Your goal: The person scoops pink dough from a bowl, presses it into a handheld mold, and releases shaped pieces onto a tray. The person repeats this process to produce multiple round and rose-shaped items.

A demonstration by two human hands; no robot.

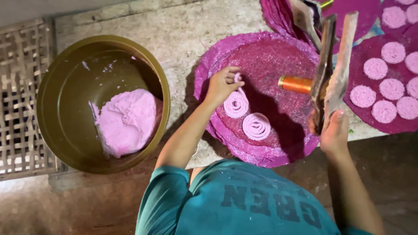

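Left hand (pixel 223 85) fingers pinch pink coil (pixel 236 103); right hand (pixel 333 132) grips press (pixel 328 72).

the right hand (pixel 334 132) covers the lower ends of the wooden press (pixel 332 65), so its grip there cannot be made out. the left hand's fingers (pixel 230 78) hide the end of the pink dough strand (pixel 237 78). the far purple mats (pixel 348 13) run off the top edge, and the mat of round pink discs (pixel 383 93) off the right edge. the woven rack (pixel 19 100) is cut by the left edge.
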